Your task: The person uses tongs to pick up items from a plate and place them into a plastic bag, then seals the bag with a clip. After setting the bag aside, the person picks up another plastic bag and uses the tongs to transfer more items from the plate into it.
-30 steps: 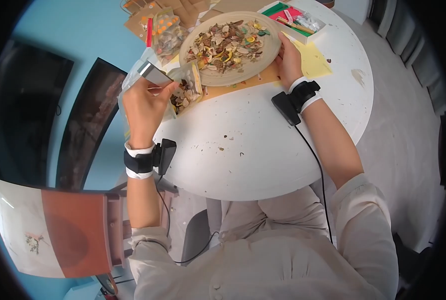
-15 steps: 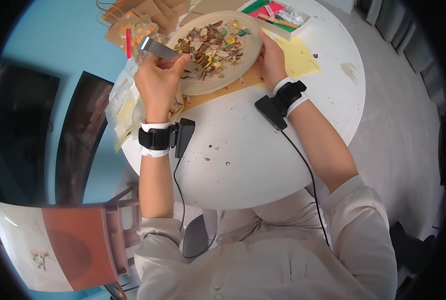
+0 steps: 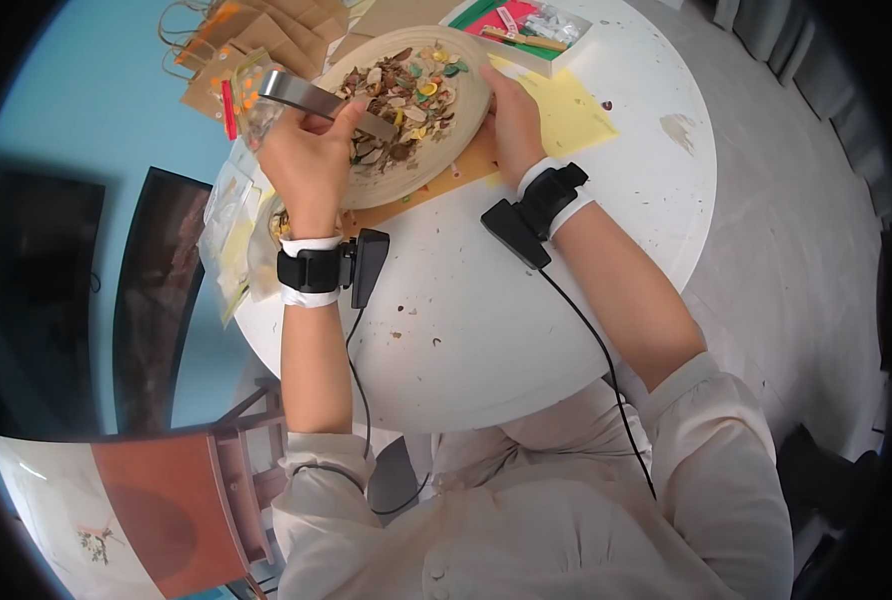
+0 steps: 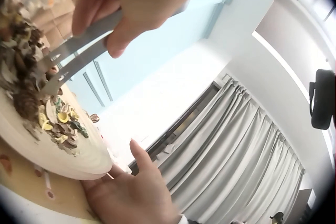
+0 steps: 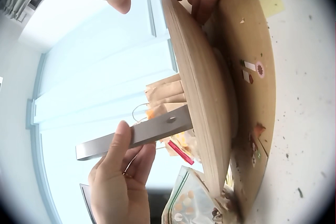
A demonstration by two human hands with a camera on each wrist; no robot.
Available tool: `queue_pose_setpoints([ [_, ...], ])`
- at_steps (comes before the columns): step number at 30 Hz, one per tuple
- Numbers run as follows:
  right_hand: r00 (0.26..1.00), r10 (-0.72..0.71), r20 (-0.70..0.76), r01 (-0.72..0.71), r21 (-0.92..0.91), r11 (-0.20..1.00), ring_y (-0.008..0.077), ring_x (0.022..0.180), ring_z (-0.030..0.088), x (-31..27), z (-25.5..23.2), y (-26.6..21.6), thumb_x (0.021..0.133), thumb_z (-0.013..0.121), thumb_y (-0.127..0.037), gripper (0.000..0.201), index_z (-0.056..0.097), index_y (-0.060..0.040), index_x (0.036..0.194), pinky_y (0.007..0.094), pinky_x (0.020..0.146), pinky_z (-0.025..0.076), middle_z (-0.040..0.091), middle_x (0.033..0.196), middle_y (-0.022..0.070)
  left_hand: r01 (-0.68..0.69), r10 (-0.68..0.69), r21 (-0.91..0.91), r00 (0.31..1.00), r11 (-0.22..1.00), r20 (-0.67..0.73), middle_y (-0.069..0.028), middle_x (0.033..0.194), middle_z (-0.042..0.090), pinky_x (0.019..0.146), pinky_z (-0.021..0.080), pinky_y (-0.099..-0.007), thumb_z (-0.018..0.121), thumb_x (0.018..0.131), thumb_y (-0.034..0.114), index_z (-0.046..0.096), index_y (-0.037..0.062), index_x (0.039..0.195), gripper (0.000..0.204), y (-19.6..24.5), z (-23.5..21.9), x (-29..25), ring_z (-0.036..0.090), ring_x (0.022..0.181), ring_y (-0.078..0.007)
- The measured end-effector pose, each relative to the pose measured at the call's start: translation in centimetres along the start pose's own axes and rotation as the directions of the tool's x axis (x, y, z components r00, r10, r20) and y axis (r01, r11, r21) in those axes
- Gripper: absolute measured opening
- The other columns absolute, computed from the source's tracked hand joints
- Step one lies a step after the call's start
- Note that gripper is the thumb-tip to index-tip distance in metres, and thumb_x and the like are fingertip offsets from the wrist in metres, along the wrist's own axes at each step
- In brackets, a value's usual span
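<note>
My left hand [image 3: 306,165] pinches a pair of metal tongs [image 5: 142,133] between thumb and fingers. The tongs' tips reach into a heap of dried petals and potpourri [image 4: 23,61] on a round, pale wooden plate [image 3: 458,140]. Green and yellow bits show among the brown pieces. At the plate's right edge, my right hand [image 3: 516,125] holds the rim, fingers underneath and thumb standing apart from it in the left wrist view. In the right wrist view the plate is tilted. A clear zip bag [image 5: 185,200] with dried pieces lies beside the plate, partly hidden by my left wrist in the head view.
Behind the plate lie brown paper bags [image 3: 286,35] and another clear bag with a red zip [image 3: 229,110]. A white box [image 3: 566,60] of coloured items stands at the back right. Yellow paper [image 3: 576,115] and scattered crumbs lie on the white round table [image 3: 526,330].
My left hand has carried the tongs from above the open zip bag rightward over the plate, and their tips have gone down into the dried pieces. My right hand still holds the plate.
</note>
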State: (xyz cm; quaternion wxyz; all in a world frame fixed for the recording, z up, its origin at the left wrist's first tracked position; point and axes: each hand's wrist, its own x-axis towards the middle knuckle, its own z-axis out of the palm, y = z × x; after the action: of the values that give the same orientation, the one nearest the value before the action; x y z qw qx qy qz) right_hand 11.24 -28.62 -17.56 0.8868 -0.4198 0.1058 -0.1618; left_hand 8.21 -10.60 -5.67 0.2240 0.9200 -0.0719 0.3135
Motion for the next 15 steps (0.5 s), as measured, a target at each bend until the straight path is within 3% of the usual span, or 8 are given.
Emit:
queue_pose_setpoints([
  [5, 1.0, 0.017, 0.015, -0.017, 0.001, 1.0, 0.0149, 0.092, 0.058, 0.4, -0.1, 0.1, 0.088, 0.066, -0.042, 0.053, 0.062, 0.0032, 0.116, 0.0268, 0.084, 0.046, 0.065, 0.102, 0.0081, 0.009, -0.013, -0.138, 0.999, 0.99, -0.033, -0.01, 0.075, 0.073, 0.064, 0.051, -0.0251, 0.084, 0.077, 0.027, 0.07, -0.0062, 0.094, 0.04, 0.0, -4.3, -0.4, 0.068, 0.065, -0.0124],
  [9, 0.999, 0.037, 0.032, -0.037, 0.016, 0.999, 0.0142, 0.092, 0.058, 0.3, -0.1, -0.1, 0.089, 0.066, -0.041, 0.053, 0.062, 0.0036, 0.116, 0.0268, 0.082, 0.046, 0.065, 0.103, 0.0081, 0.026, -0.028, -0.136, 0.999, 0.99, -0.016, -0.0091, 0.076, 0.073, 0.064, 0.05, -0.0236, 0.084, 0.078, 0.021, 0.071, -0.0065, 0.09, 0.033, -0.2, -8.6, -2.3, 0.067, 0.067, -0.011],
  [10, 0.998, 0.036, 0.046, -0.037, 0.027, 0.999, 0.0148, 0.093, 0.06, 0.1, 0.0, -0.4, 0.089, 0.066, -0.04, 0.054, 0.06, 0.0048, 0.118, 0.0271, 0.083, 0.047, 0.065, 0.105, 0.0086, 0.004, -0.005, -0.073, 1.0, 0.997, -0.016, -0.0101, 0.076, 0.073, 0.064, 0.051, -0.0247, 0.084, 0.077, 0.022, 0.072, -0.0048, 0.087, 0.031, -0.9, -9.4, -2.7, 0.067, 0.065, -0.0122],
  [13, 0.991, 0.096, 0.089, -0.099, 0.035, 0.994, 0.0141, 0.111, 0.058, -0.7, 0.2, -1.5, 0.097, 0.056, -0.036, 0.045, 0.055, -0.0038, 0.128, 0.0275, 0.098, 0.044, 0.063, 0.121, 0.006, -0.001, -0.009, 0.126, 0.996, 0.992, 0.084, -0.0114, 0.075, 0.073, 0.063, 0.051, -0.0261, 0.085, 0.076, 0.022, 0.073, -0.0026, 0.087, 0.03, -2.2, -11.6, -3.8, 0.067, 0.063, -0.0144],
  [15, 0.99, 0.102, 0.096, -0.107, 0.04, 0.993, 0.0145, 0.111, 0.058, -1.0, 0.3, -1.7, 0.097, 0.056, -0.036, 0.044, 0.055, -0.0037, 0.128, 0.028, 0.098, 0.043, 0.063, 0.121, 0.0062, -0.023, 0.011, 0.122, 0.995, 0.992, 0.095, -0.0123, 0.077, 0.073, 0.065, 0.052, -0.0268, 0.085, 0.075, 0.023, 0.073, -0.0015, 0.088, 0.03, -3.2, -12.1, -4.4, 0.068, 0.066, -0.0162],
])
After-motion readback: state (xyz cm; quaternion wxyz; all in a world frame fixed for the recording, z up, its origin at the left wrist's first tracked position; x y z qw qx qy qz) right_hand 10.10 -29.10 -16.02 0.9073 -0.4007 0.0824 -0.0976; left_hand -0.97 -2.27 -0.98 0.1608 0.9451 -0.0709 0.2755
